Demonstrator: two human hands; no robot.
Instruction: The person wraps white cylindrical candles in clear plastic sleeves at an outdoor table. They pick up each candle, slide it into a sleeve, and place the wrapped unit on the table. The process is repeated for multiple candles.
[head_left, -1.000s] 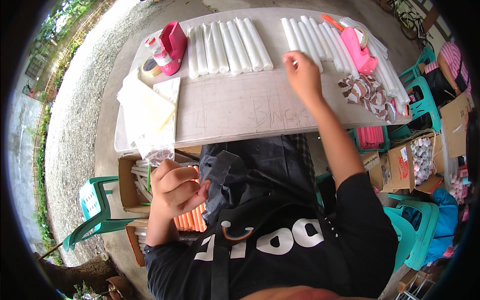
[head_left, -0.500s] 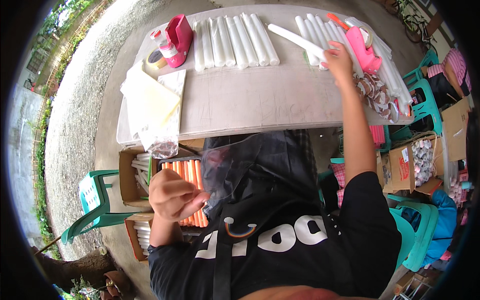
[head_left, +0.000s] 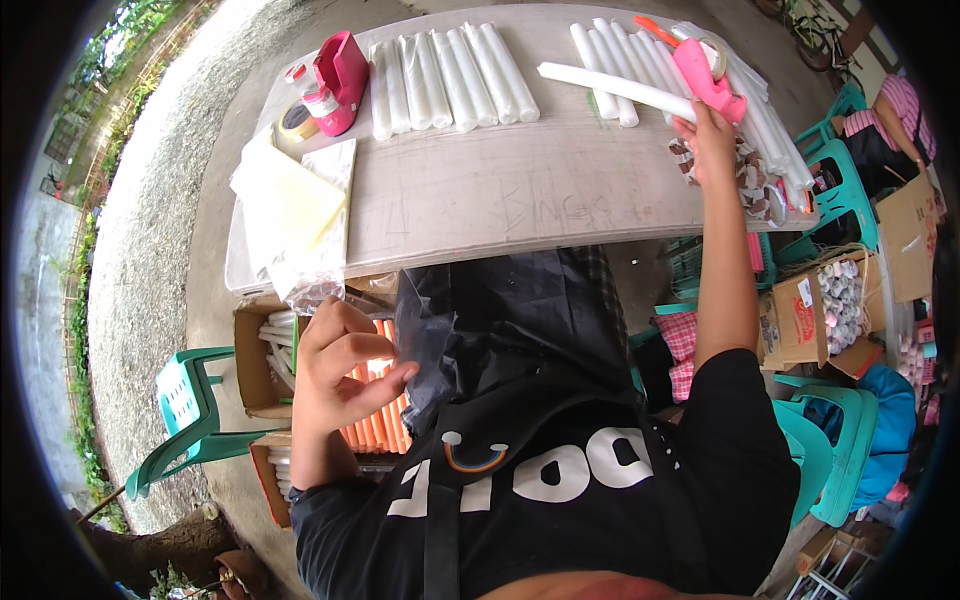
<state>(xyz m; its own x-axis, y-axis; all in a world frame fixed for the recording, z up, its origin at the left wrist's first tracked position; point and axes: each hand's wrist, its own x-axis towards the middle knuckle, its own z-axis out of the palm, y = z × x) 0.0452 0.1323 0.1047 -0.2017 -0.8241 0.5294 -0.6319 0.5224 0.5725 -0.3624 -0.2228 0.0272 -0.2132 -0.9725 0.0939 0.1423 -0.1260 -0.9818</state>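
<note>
One-handed at the pale, scratched, round-cornered counter (head_left: 440, 180), with the right grip (head_left: 712, 150) closed around the near end of a long, smooth, white cylindrical rod (head_left: 615, 88). Held aslant across the right-hand row of white cylindrical rods (head_left: 586, 50), with its far end pointing left, toward but apart from the glossy left-hand row of white cylindrical rods (head_left: 455, 80). Judging by that slant, busy with separating a single rod from its row. Next, seems to call for a firm but gentle hold, with the far end kept clear of both rows.

Cannot tell whether the left grip (head_left: 340, 375), with fingers curled and thumb outstretched, is pinching the thin, clear plastic film (head_left: 425, 345) or only just beside it; hard to trace that film's edges against the shiny black fabric (head_left: 530, 310).

Also hidden: behind the held rod, parts of the right-hand row; behind the right grip and wrist, some of the crumpled brown-and-white patterned fabric (head_left: 750, 180). Cannot make out whether touching the bright pink plastic tape dispenser (head_left: 700, 78) with the rod's near end.
</note>
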